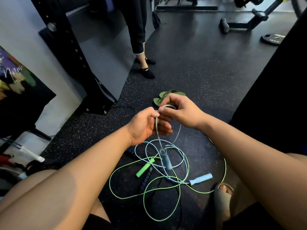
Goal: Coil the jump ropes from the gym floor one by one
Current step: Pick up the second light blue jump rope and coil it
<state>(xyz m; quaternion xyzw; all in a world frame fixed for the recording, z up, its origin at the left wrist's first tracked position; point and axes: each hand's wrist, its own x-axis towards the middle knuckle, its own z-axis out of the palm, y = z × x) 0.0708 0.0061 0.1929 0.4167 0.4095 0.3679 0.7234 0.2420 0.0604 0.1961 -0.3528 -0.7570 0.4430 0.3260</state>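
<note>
Both hands hold the light blue jump rope (pixel 157 130) above the floor. My left hand (pixel 146 125) pinches the cord between thumb and fingers. My right hand (pixel 179 110) grips a small loop of the same cord just beside it. One blue handle (pixel 166 159) dangles from the cord below my hands; the other blue handle (pixel 201 179) lies on the floor. A green jump rope (pixel 144 191) with a green handle (pixel 144 168) lies tangled under the blue one. A dark purple handle (pixel 145 180) of a third rope lies among them.
A person's legs in black shoes (pixel 146 70) stand ahead on the speckled rubber floor (pixel 207 77). Green sandals (pixel 167 96) lie just beyond my hands. A black rack post (pixel 78 52) rises at left, a weight plate (pixel 272 39) and bench frame at far right. My sandalled foot (pixel 222 198) is at lower right.
</note>
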